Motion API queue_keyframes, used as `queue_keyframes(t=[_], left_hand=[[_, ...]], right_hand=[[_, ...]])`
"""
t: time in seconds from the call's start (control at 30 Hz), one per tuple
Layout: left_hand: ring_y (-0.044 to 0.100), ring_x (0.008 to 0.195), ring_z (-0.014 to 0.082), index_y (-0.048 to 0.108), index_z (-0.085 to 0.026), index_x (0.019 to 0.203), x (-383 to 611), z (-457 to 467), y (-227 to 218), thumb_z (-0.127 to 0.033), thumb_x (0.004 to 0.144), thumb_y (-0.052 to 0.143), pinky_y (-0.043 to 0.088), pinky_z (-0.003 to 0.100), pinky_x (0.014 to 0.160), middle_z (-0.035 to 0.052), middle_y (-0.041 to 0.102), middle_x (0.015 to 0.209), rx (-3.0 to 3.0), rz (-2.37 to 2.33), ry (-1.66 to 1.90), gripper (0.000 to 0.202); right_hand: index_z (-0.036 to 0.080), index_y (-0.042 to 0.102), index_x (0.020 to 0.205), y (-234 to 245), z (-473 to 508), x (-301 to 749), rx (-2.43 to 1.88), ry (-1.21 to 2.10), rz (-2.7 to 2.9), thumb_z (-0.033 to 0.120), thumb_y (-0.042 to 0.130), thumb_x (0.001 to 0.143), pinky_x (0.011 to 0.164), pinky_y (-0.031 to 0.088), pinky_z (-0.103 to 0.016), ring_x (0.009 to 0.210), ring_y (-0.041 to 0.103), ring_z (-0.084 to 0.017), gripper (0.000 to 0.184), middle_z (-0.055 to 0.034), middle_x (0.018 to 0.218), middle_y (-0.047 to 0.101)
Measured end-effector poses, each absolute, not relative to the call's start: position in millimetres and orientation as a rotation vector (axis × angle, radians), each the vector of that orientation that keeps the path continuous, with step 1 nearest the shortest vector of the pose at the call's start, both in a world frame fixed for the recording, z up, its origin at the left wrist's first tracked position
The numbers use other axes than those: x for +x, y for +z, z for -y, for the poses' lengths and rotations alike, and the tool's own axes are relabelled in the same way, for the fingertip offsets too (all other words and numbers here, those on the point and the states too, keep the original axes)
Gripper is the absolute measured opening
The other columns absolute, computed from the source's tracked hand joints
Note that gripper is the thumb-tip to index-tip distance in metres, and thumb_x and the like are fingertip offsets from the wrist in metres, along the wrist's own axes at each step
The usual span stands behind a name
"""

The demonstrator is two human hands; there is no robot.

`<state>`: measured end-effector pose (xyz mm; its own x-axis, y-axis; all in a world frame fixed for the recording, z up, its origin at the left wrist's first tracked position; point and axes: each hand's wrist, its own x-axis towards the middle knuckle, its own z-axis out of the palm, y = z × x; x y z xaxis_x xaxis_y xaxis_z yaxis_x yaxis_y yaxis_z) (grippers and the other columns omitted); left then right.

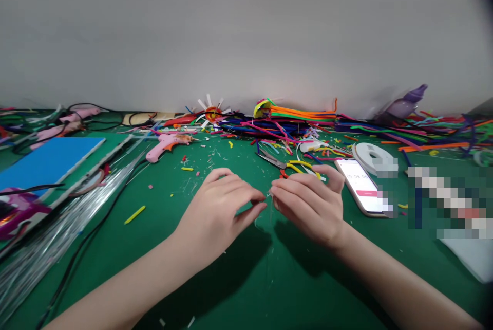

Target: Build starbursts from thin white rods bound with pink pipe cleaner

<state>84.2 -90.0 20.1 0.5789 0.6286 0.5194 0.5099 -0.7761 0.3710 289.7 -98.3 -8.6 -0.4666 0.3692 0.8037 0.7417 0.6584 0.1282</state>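
Over the middle of the green tabletop, my left hand (pixel 221 212) is pinched, with thumb tip and fingertip almost together. Anything between them is too small to make out. Facing it across a small gap, my right hand (pixel 310 204) has its fingers curled and pressed together at the tips. A thin pale strand (pixel 271 206) shows just below those fingertips; I cannot tell whether it is held. Just behind the right hand lie pliers (pixel 275 161) with yellow handles. A pink glue gun (pixel 165 146) rests beyond my left hand.
On the left are a blue board (pixel 57 160), clear glue sticks or strips (pixel 77 227) and a black cable (pixel 96 230). A phone (pixel 362 186) showing a timer and a white tape roll (pixel 372 158) lie right. Pipe cleaners (pixel 304 114) and a purple bottle (pixel 404 104) line the back.
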Motion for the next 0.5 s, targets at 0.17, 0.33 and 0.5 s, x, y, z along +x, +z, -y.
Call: queue_keyframes(t=[0.17, 0.33, 0.5], left_hand=[[0.057, 0.064, 0.0107, 0.064, -0.020, 0.087, 85, 90, 18, -0.026, 0.086, 0.060, 0.038, 0.032, 0.079, -0.0056, 0.069, 0.073, 2.573, -0.999, 0.881, 0.008], [0.058, 0.068, 0.0113, 0.062, -0.019, 0.090, 84, 88, 12, -0.018, 0.087, 0.056, 0.040, 0.030, 0.078, -0.0039, 0.069, 0.078, 2.617, -0.977, 0.833, 0.006], [0.059, 0.068, 0.0112, 0.062, -0.019, 0.090, 81, 85, 9, -0.018, 0.089, 0.052, 0.040, 0.032, 0.079, -0.0035, 0.068, 0.080, 2.722, -0.973, 0.780, 0.010]], right_hand=[[0.021, 0.063, 0.093, -9, 98, 290, -0.824, -0.651, 2.123, 0.017, 0.067, 0.080, 0.097, 0.034, -0.039, 0.082, 0.065, -0.012, 0.014, 0.0046, 0.094, 0.073], [0.020, 0.064, 0.091, -8, 97, 288, -0.812, -0.683, 2.178, 0.014, 0.064, 0.081, 0.095, 0.035, -0.039, 0.083, 0.065, -0.011, 0.012, 0.0037, 0.093, 0.074], [0.017, 0.064, 0.090, -10, 97, 285, -0.808, -0.689, 2.238, 0.012, 0.064, 0.081, 0.094, 0.035, -0.039, 0.081, 0.065, -0.012, 0.010, 0.0028, 0.090, 0.074]])
